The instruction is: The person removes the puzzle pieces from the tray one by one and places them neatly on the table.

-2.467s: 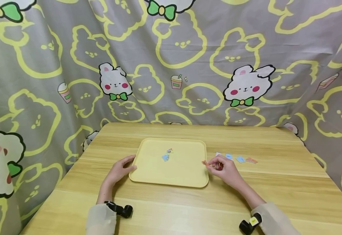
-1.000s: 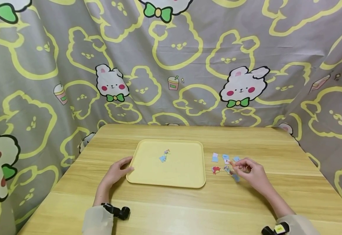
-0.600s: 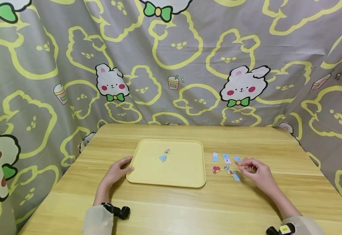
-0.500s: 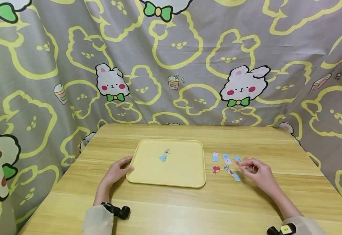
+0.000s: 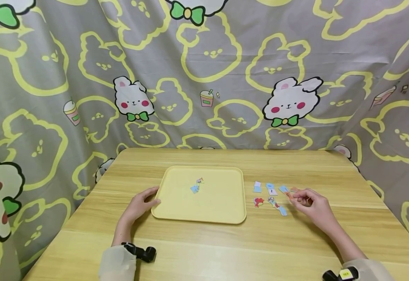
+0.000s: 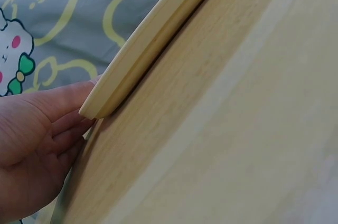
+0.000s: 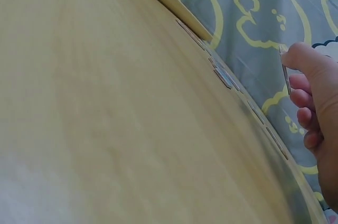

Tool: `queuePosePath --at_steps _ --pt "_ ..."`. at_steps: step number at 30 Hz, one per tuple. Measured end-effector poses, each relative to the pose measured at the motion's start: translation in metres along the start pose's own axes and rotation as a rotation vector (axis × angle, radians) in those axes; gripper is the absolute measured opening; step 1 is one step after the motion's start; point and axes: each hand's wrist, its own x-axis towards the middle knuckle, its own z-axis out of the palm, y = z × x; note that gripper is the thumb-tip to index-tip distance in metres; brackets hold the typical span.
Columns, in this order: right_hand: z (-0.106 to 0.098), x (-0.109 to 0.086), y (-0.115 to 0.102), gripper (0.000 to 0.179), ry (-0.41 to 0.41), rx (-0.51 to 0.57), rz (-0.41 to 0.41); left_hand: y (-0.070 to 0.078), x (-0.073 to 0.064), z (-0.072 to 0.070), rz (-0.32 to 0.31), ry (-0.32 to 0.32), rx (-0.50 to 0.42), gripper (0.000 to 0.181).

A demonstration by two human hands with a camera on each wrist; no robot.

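Note:
In the head view, my left hand point(image 5: 142, 205) holds the left edge of a yellow tray point(image 5: 222, 195), thumb at the rim and fingers along the outside. The left wrist view has the tray's corner point(image 6: 113, 97) between this hand's thumb and fingers. Toward the back of the tray lie two small jigsaw pieces point(image 5: 195, 189), one blue and one multicoloured, close together. My right hand point(image 5: 313, 205) pinches a small orange jigsaw piece point(image 5: 288, 194) between thumb and forefinger, above the loose pieces. Seen edge-on in the right wrist view, that piece point(image 7: 285, 73) is a thin sliver raised off the table.
Right of the tray, several loose pieces lie in two rough rows: blue-and-white ones point(image 5: 271, 189) behind, a red one point(image 5: 258, 202) and a blue one point(image 5: 282, 211) in front. The wooden table point(image 5: 197, 249) meets a grey patterned curtain point(image 5: 225, 117) at the back.
My right hand has carried the orange piece from the tray's right edge rightward over the loose pieces, then slightly farther right, uncovering the front ones. The left hand stays on the tray.

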Motion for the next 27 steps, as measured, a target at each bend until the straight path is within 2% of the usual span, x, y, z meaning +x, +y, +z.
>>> queuePosePath --at_steps 18,27 --pt "0.0 0.0 0.006 0.016 -0.057 -0.139 -0.044 -0.001 0.002 0.0 0.008 -0.003 -0.021 0.062" --pt "0.004 -0.002 0.011 0.018 -0.084 -0.166 -0.069 0.0 0.001 0.0 -0.004 -0.005 -0.015 0.061"
